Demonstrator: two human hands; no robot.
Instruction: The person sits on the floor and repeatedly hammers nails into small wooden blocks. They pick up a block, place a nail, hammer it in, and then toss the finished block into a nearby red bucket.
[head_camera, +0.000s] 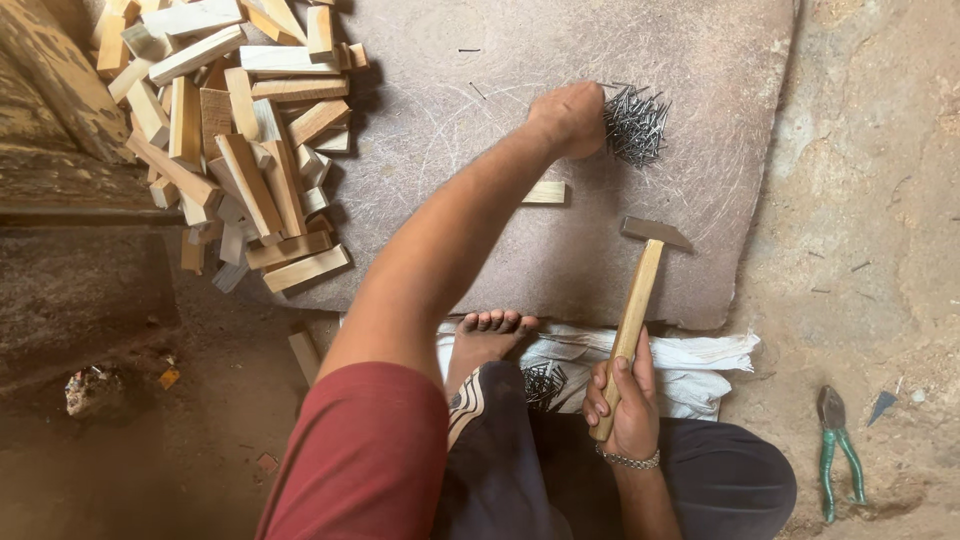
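Right hand (622, 400) in a closed grip on the hammer (638, 300); left hand (568, 118) pinches into the nail pile (636, 125)

A rough floor-level woodworking spot: a bare dirt floor (860, 250), a flat stone slab (500, 240) as work surface, a heap of cut wood blocks (230, 130) at its left edge, loose nails (635, 125), a hammer (640, 290), and green-handled pliers (835, 450) lying in the dust.

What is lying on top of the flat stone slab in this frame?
On the slab lie a heap of nails, one small wood block and part of the wood block pile. The left hand covers the heap's near edge.
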